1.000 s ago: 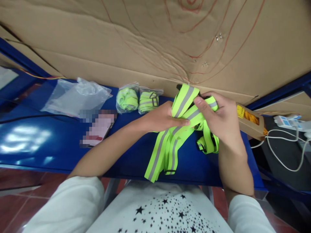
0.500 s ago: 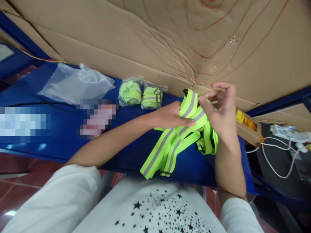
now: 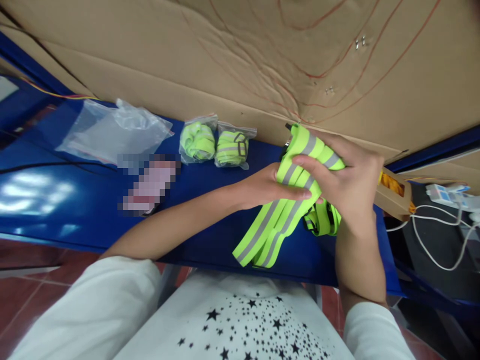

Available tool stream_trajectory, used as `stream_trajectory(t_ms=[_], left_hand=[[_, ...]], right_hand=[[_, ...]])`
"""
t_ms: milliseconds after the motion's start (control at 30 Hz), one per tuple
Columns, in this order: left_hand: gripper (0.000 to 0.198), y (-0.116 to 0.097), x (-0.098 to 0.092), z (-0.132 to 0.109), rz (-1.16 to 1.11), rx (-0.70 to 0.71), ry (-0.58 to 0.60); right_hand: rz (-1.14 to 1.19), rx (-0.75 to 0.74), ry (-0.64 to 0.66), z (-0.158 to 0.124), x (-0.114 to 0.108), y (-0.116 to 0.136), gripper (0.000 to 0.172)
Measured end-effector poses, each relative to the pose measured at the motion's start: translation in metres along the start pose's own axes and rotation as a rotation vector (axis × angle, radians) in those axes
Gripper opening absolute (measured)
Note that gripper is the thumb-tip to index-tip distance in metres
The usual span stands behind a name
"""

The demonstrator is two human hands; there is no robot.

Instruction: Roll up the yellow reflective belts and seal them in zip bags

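A bundle of neon-yellow reflective strap point(image 3: 287, 220) with a grey stripe is held up over the blue table, its loose lengths hanging toward the front edge. My left hand point(image 3: 268, 187) is closed round the bundle from the left, thumb lying across the strap. From the right, my right hand point(image 3: 348, 175) grips the upper folds, its thumb pressed on top and the other fingers mostly hidden behind. A dark buckle piece pokes out at the top left of the folds. Beneath my right hand, another coiled reflective strap point(image 3: 323, 219) with black parts rests on the table.
Two clear bags of coiled strap point(image 3: 231, 147) stand against the cardboard wall point(image 3: 150, 55). Left of them lie clear plastic bags point(image 3: 112, 127) and a pixelated pinkish object point(image 3: 153, 185). On the right are an open cardboard box point(image 3: 394, 195) and white cables point(image 3: 423, 240).
My right hand has gone from raised, spread fingers to gripping the folds. The upper strap now lies in closer layers, and the hanging ends have shifted slightly right and up.
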State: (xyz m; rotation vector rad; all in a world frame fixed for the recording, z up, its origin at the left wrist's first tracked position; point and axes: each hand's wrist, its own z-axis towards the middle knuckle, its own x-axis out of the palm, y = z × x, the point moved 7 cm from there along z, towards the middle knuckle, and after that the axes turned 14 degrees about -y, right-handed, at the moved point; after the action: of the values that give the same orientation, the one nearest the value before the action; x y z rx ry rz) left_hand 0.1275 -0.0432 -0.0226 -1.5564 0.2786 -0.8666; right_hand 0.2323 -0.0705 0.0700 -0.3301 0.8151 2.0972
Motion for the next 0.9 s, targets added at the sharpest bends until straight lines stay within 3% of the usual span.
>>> stream_trajectory(t_ms=[67, 100, 200, 400, 533, 633, 700, 767, 833, 900], left_hand=[[0.022, -0.005, 0.006, -0.004, 0.115, 0.016, 0.114], [0.022, -0.008, 0.006, -0.005, 0.186, 0.019, 0.154], [0.023, -0.012, 0.0, -0.006, 0.278, -0.006, 0.173], [0.024, -0.007, -0.009, 0.0, 0.349, -0.009, 0.147], [0.021, -0.013, -0.005, -0.001, 0.398, 0.094, 0.182], [0.023, -0.018, -0.002, -0.003, 0.446, 0.155, 0.212], [0.024, -0.022, -0.005, -0.002, 0.488, 0.195, 0.189], [0.022, -0.025, -0.01, 0.001, 0.528, 0.244, 0.137], [0.023, -0.025, -0.016, 0.004, 0.506, 0.253, 0.051], [0.029, -0.018, -0.023, 0.007, 0.354, 0.153, -0.065]], right_hand=[[-0.005, 0.083, -0.04, 0.0, -0.005, -0.004, 0.036], [0.006, 0.127, -0.043, 0.0, -0.006, -0.006, 0.044], [0.084, 0.252, -0.031, -0.001, -0.002, -0.013, 0.063], [0.242, 0.435, -0.096, -0.002, 0.003, -0.037, 0.05], [0.439, 0.597, 0.089, -0.007, 0.018, -0.057, 0.04], [0.39, 0.453, 0.233, -0.004, 0.024, -0.055, 0.041], [0.341, 0.286, 0.366, -0.005, 0.029, -0.043, 0.037], [0.345, 0.157, 0.513, -0.01, 0.036, -0.028, 0.044], [0.299, 0.11, 0.499, -0.012, 0.038, -0.02, 0.048], [0.197, 0.121, 0.373, -0.009, 0.036, -0.018, 0.048]])
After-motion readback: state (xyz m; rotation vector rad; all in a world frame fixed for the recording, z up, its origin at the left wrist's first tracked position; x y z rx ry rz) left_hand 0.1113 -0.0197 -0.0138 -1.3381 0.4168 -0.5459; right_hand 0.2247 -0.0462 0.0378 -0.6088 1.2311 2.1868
